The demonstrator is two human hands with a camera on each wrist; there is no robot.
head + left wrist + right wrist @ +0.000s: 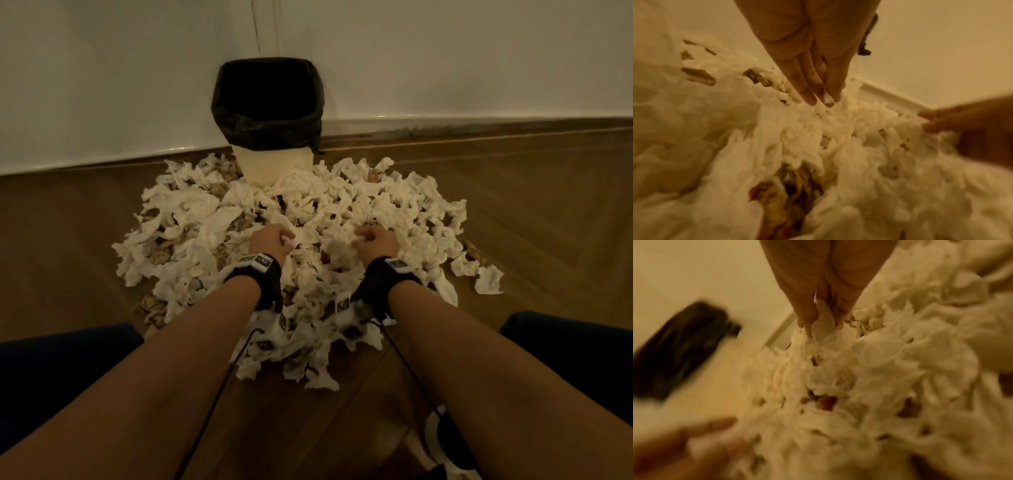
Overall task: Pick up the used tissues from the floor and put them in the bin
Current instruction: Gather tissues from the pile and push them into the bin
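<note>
A wide heap of crumpled white tissues (308, 219) covers the wooden floor in front of the bin (274, 164), a cream bin with a black liner (267, 102). My left hand (286, 240) is on the middle of the heap and pinches a bit of tissue (827, 98) between thumb and fingertips (809, 99). My right hand (359, 238) is beside it and pinches a white tissue (823, 327) that still touches the heap. The left wrist view shows the right hand (962, 123) in the tissues. The liner (680, 356) appears blurred in the right wrist view.
The bin stands against a white wall with a skirting board (445, 123). Brown crumpled scraps (154, 308) lie mixed in the heap. My knees in dark trousers (61, 363) flank it. Black cables (219, 394) hang from both wrists. Bare wooden floor (548, 205) lies on either side.
</note>
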